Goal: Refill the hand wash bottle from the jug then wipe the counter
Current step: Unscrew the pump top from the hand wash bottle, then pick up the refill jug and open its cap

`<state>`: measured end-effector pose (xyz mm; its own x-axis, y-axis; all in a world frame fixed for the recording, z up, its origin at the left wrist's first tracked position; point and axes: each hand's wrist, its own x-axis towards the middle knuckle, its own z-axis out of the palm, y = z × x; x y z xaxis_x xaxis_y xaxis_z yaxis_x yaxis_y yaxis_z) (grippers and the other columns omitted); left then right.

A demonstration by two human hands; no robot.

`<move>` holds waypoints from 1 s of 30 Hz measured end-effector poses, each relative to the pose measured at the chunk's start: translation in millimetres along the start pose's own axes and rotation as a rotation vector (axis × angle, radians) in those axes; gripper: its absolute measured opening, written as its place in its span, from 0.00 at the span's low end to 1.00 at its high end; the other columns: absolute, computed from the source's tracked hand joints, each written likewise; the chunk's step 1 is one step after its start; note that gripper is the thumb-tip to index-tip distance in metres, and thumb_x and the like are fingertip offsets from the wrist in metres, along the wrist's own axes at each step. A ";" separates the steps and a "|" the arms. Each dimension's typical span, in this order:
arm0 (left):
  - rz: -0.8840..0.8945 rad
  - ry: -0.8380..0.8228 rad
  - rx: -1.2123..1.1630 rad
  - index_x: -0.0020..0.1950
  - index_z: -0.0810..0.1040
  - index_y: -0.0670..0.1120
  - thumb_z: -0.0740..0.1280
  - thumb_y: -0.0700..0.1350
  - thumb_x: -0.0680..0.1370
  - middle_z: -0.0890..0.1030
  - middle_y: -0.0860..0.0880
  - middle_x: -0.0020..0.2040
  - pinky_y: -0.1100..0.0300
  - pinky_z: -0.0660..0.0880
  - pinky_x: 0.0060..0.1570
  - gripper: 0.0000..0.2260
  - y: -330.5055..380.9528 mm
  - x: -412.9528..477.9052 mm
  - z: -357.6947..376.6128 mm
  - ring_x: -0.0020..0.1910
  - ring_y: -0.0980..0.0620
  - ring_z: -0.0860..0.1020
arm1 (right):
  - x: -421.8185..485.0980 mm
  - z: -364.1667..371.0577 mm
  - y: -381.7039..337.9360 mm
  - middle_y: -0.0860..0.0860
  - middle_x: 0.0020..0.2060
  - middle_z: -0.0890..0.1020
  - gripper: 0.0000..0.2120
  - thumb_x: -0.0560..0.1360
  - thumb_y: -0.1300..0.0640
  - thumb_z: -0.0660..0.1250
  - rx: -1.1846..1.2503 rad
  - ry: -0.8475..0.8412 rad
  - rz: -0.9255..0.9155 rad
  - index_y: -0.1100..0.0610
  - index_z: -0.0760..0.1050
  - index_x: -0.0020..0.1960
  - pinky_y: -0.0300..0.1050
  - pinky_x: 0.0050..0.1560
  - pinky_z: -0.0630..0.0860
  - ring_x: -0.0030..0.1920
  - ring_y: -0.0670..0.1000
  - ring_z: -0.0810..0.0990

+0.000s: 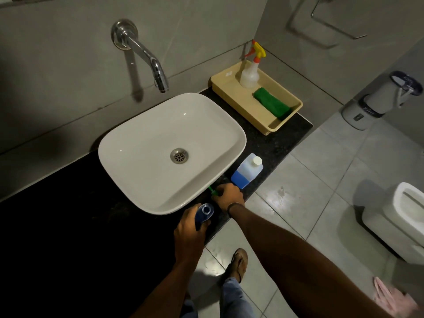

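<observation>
Nearest the camera, the hand wash bottle [204,213] is gripped around its body by the left hand [189,235]; its neck is open at the top and blue liquid is seen inside. The bottle is held at the front edge of the dark table [68,214], just before the white basin [172,152]. Just beyond it, the right hand [228,196] is closed over a small green part [212,191] lying on the table against the basin's front corner; what that part is cannot be told. A dark band is worn on the right wrist. Close behind the right hand, the jug [246,171] stands upright on the table with its white cap on, about half filled with blue liquid. Farther back, a beige tray [229,95] is set at the table's far corner, with a folded green cloth [271,105] and a spray bottle [250,72] in it.
</observation>
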<state>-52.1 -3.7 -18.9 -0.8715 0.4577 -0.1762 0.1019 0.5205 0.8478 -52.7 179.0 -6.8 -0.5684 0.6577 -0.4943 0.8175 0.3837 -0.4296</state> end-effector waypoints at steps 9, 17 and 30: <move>-0.043 -0.022 0.037 0.69 0.77 0.50 0.77 0.47 0.72 0.81 0.50 0.66 0.58 0.76 0.61 0.26 2.4 -1.7 0.7 0.64 0.50 0.80 | -0.5 0.6 -2.8 0.56 0.61 0.83 0.21 0.75 0.52 0.74 -0.021 0.009 -0.017 0.55 0.79 0.67 0.58 0.63 0.79 0.61 0.59 0.81; -0.259 0.062 0.051 0.71 0.74 0.52 0.83 0.50 0.65 0.79 0.48 0.65 0.49 0.78 0.59 0.36 -0.4 -47.7 -5.8 0.63 0.46 0.79 | -21.2 -18.4 12.2 0.54 0.62 0.82 0.25 0.73 0.49 0.77 -0.009 0.026 -0.056 0.55 0.77 0.68 0.52 0.62 0.80 0.61 0.55 0.81; 0.071 -0.048 -0.063 0.74 0.71 0.49 0.76 0.50 0.75 0.75 0.51 0.72 0.52 0.77 0.65 0.29 130.6 -22.4 81.5 0.69 0.50 0.75 | -39.6 -138.9 75.9 0.49 0.51 0.85 0.13 0.74 0.49 0.77 -0.045 0.235 -0.070 0.52 0.83 0.56 0.47 0.52 0.82 0.48 0.46 0.81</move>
<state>19.8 112.8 55.0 -0.8391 0.5264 -0.1369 0.1312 0.4402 0.8883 44.8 272.1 85.2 -0.5906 0.7595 -0.2727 0.7833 0.4583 -0.4201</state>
